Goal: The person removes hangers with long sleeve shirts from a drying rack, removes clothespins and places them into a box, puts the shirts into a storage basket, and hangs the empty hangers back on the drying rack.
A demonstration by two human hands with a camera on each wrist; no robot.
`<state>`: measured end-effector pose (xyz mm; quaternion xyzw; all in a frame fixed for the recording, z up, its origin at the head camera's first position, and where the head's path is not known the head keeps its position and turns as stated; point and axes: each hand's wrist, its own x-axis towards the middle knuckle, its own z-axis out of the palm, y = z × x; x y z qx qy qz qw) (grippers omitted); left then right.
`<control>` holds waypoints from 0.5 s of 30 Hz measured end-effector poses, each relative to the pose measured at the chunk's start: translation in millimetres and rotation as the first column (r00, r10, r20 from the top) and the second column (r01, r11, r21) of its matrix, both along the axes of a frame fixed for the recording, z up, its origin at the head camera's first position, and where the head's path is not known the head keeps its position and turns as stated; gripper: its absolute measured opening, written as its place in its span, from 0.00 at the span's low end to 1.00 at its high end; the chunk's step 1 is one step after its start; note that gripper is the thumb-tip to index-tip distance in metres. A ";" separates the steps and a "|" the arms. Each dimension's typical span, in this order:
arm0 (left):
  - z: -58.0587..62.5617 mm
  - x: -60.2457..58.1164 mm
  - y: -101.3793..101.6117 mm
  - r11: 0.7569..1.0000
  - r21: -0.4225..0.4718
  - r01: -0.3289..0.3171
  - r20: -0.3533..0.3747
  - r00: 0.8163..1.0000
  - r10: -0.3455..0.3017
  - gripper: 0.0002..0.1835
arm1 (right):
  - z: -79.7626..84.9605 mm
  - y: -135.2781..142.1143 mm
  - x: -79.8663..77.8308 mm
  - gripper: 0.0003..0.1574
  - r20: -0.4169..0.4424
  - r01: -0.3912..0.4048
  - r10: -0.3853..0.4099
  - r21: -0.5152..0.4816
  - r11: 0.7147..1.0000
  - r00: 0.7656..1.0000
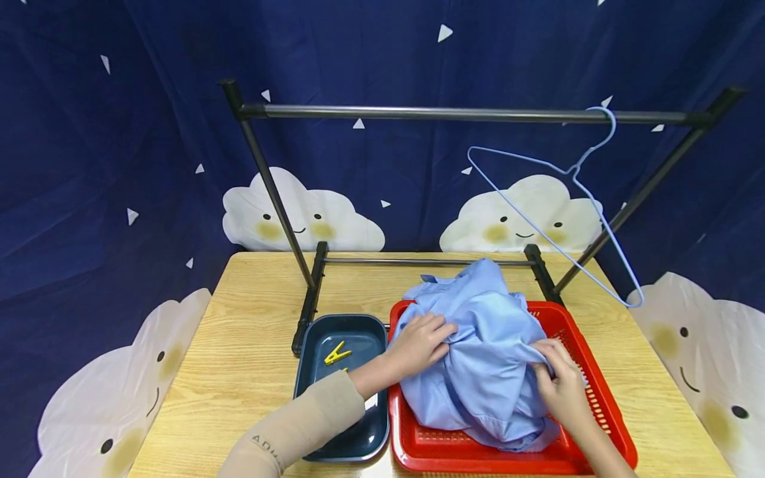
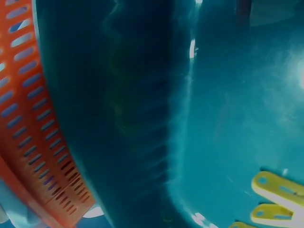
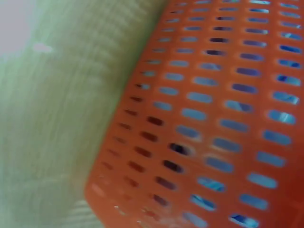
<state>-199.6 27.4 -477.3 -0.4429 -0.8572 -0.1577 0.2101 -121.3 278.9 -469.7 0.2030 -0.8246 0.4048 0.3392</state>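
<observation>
A crumpled light blue garment (image 1: 484, 372), soft and shiny, lies heaped in a red plastic basket (image 1: 514, 463) in the head view. My left hand (image 1: 421, 344) pinches a fold on its upper left. On the right side, my right hand (image 1: 560, 382) grips another fold between thumb and fingers. The wrist views show neither hand: the left one looks into a dark teal tray (image 2: 237, 95), the right one at the basket's slotted wall (image 3: 199, 114).
Left of the basket stands the dark tray (image 1: 356, 323) with yellow clothespins (image 1: 337, 354) inside. Behind, a black rack with a horizontal rod (image 1: 406, 114) stands on the wooden table (image 1: 239, 345). A light blue hanger (image 1: 574, 169) hangs from the rod's right part.
</observation>
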 end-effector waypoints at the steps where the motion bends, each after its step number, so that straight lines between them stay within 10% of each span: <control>1: -1.7 0.2 0.0 1.000 -0.023 0.000 0.022 1.000 0.000 0.11 | -2.5 0.5 -0.3 0.22 0.018 0.003 -0.003 0.012 1.000 1.000; 15: -12.5 2.3 8.0 0.959 -0.277 0.057 0.211 0.978 0.003 0.13 | -30.4 0.1 -1.9 0.20 0.181 0.104 -0.151 0.246 0.964 0.972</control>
